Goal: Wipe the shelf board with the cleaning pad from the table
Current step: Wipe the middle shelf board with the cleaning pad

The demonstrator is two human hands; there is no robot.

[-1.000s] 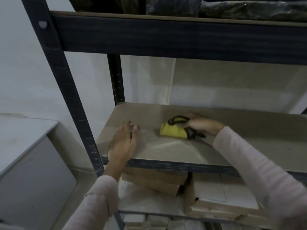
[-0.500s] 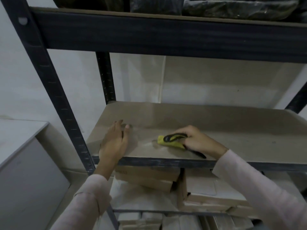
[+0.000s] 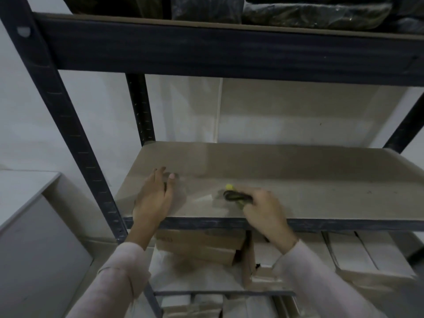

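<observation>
Shelf board bare centre-to-right of frame; left hand blocks lower-left, dark upper beam caps headroom.

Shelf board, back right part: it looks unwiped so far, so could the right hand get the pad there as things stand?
Probably yes. The right hand holds the cleaning pad near the front edge, and the shelf board behind and to its right lies bare, with open space under the beam above.

Most of the cleaning pad is tucked under the right hand, so only a yellow corner and a dark loop peek out, and it's pretty smeared. The dark bags up top get chopped by the frame edge. Labels on the boxes below the shelf board are too blurry to read.
</observation>
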